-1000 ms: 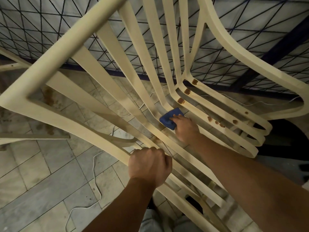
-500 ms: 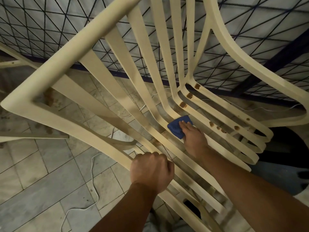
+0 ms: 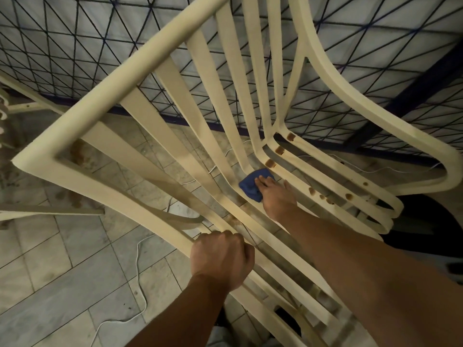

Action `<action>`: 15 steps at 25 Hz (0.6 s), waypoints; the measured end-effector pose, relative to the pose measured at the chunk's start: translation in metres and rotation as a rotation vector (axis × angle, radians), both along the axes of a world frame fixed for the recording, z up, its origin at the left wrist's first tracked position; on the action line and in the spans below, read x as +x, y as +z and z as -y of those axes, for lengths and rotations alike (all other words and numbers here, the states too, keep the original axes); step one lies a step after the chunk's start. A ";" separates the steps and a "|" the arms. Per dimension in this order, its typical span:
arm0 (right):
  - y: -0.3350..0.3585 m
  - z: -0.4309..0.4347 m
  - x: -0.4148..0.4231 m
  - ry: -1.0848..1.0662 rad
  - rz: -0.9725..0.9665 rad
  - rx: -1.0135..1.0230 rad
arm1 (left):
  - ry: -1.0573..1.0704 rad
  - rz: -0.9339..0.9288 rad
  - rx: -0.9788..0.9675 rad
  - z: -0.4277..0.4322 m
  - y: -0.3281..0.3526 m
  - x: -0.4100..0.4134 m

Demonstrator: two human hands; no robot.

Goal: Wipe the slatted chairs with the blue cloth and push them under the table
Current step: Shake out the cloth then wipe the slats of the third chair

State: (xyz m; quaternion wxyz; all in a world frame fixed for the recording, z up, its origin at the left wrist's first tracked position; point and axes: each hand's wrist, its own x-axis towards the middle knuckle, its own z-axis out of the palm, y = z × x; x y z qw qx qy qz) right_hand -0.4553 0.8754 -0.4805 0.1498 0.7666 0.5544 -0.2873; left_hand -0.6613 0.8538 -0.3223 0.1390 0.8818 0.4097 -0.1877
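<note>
The cream slatted chair (image 3: pixel 120 101) fills the view, tilted over a floor of pale grey tiles (image 3: pixel 62 284) — stained in places — with a white cable (image 3: pixel 140 291) trailing across it. Behind runs a wall of dark blue lattice (image 3: pixel 75 46). The left hand (image 3: pixel 221 259) is fisted around 1 lower rail. The right hand (image 3: pixel 276 196) lays flat fingers on the blue cloth (image 3: pixel 249 187), pressing it where the slats bend, beside 3 brown marks (image 3: pixel 270 163).
</note>
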 end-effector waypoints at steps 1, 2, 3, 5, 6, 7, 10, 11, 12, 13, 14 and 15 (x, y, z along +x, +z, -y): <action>0.000 0.006 0.001 -0.015 -0.007 -0.001 | 0.006 0.001 0.003 0.000 0.000 0.001; 0.001 0.013 0.001 -0.037 -0.014 0.001 | 0.010 0.001 0.009 0.001 0.000 0.001; 0.001 0.022 0.002 -0.052 -0.018 0.003 | 0.010 0.000 0.016 0.001 0.000 0.001; 0.002 0.040 0.005 -0.065 -0.018 0.006 | 0.012 -0.003 0.029 0.001 0.000 0.001; 0.002 0.050 0.007 -0.072 -0.023 0.012 | 0.013 -0.001 0.034 0.001 -0.001 0.000; 0.003 0.061 0.010 -0.086 -0.032 0.020 | 0.008 0.003 0.036 0.002 0.000 0.000; 0.003 0.102 0.020 -0.140 -0.046 0.024 | -0.005 0.001 0.038 0.003 0.003 0.001; 0.003 0.114 0.022 -0.150 -0.045 0.022 | 0.002 0.001 0.039 0.003 0.003 0.000; 0.003 0.123 0.023 -0.150 -0.037 0.015 | 0.014 -0.001 0.039 0.002 0.003 0.000; 0.001 0.128 0.025 -0.140 -0.027 0.009 | 0.023 -0.005 0.038 0.002 0.003 0.000; -0.001 0.129 0.027 -0.124 -0.020 -0.003 | 0.030 -0.007 0.037 0.002 0.003 0.000; -0.003 0.126 0.027 -0.112 -0.019 -0.010 | 0.034 -0.003 0.037 0.002 0.002 0.000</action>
